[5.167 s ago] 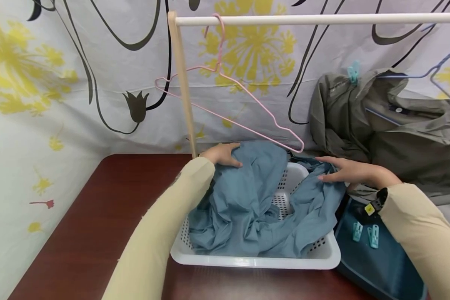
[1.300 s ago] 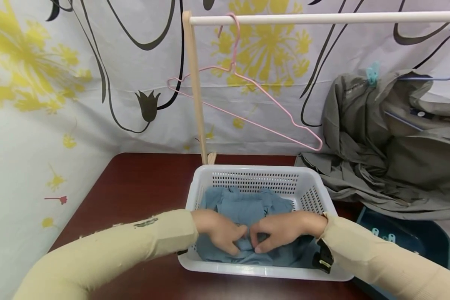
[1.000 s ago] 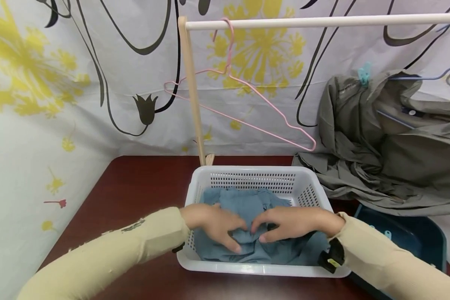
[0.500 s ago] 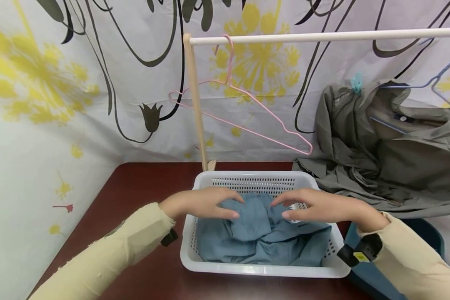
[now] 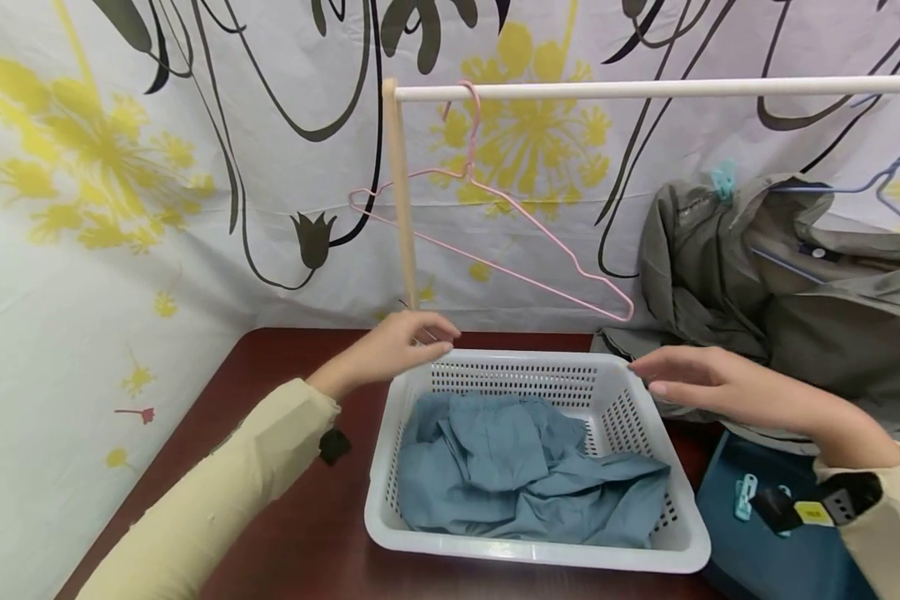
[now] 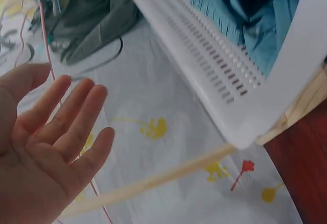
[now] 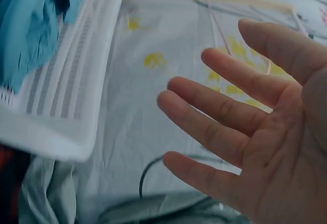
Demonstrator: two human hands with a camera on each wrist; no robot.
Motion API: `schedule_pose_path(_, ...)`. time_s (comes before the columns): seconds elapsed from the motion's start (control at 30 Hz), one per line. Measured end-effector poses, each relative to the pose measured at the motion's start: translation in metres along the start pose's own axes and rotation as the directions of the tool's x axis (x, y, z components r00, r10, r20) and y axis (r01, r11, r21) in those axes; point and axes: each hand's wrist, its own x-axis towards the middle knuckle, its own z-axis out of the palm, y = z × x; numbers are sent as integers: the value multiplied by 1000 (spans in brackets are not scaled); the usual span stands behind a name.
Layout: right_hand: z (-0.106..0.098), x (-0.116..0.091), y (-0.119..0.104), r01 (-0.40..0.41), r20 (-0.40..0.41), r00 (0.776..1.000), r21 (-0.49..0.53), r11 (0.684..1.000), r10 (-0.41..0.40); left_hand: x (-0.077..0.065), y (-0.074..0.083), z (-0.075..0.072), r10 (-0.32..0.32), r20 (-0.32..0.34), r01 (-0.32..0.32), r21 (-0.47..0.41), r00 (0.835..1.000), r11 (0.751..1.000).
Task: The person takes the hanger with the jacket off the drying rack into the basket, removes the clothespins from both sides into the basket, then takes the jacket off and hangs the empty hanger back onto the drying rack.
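Observation:
Blue-grey cloth, seemingly a garment, (image 5: 495, 454) lies crumpled in a white plastic basket (image 5: 532, 552) with slotted walls. My left hand (image 5: 390, 346) hovers by the basket's back left corner, holding nothing. At the back right corner, my right hand (image 5: 727, 387) hangs in the air with nothing in it. In the left wrist view, the left hand (image 6: 56, 142) shows spread, loosely bent fingers beside the basket (image 6: 204, 55). The right wrist view has the right hand (image 7: 245, 127) likewise spread, apart from the basket wall (image 7: 76, 71).
A pink hanger (image 5: 525, 212) hangs from the white rail (image 5: 607, 90) of a rack with a wooden post (image 5: 401, 200). An olive garment (image 5: 810, 308) hangs at right on a blue hanger, a clothespin (image 5: 723, 179) at its collar. Clothespins (image 5: 746, 497) lie in a dark blue tray (image 5: 757, 550).
Both hands moved the cloth from the basket's back edge down into it, smoothing it near the front. They have since lifted off and spread apart, up toward the back corners.

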Motion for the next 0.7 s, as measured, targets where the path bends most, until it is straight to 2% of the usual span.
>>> schedule_pose_path(0.13,-11,-7,12,-50,-115,993,-103,993,38,5,-3,-13,-39,-100,33,-65,994,997)
schedule_pose_path(0.37,-28,-15,16,-136,-209,973,-201,970,93,11,-7,-31,-74,-215,48,-125,974,991)
schedule_pose_path(0.47,-36,-19,13,-174,-231,965,-224,959,121,12,-10,-38,-87,-249,58,-123,965,991)
schedule_pose_path(0.63,-46,-27,11,-224,-279,949,-269,937,147,17,-15,-47,-89,-317,70,-69,944,995)
schedule_pose_path(0.7,-49,-33,12,-252,-295,941,-282,926,166,20,-17,-48,-85,-325,72,-53,942,996)
